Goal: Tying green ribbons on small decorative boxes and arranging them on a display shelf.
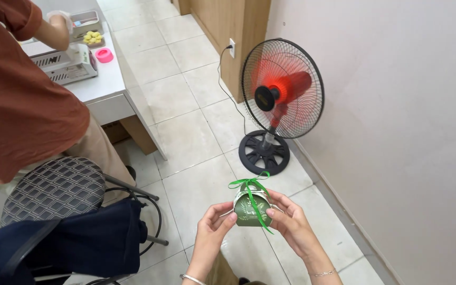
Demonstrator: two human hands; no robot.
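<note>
Gift box (250,210) held between both my hands, low in the middle of the frame.

My left hand (213,226) pinches the small green box's left side and my right hand (291,221) grips its right, fingers closed on it. I judge it nearly finished: the flaps are folded shut and a green ribbon (249,184) is already bowed on top, one tail hanging loose. Above it a red fan (282,89) stands on the tiled floor (186,132); upper left, another person (17,89) sits at a white surface (101,84).

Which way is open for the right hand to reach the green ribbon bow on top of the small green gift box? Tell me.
Probably yes: the right hand already grips the small green gift box from its side, and the green ribbon bow sits uncovered just above its fingertips. The left hand stays on the other side.
</note>
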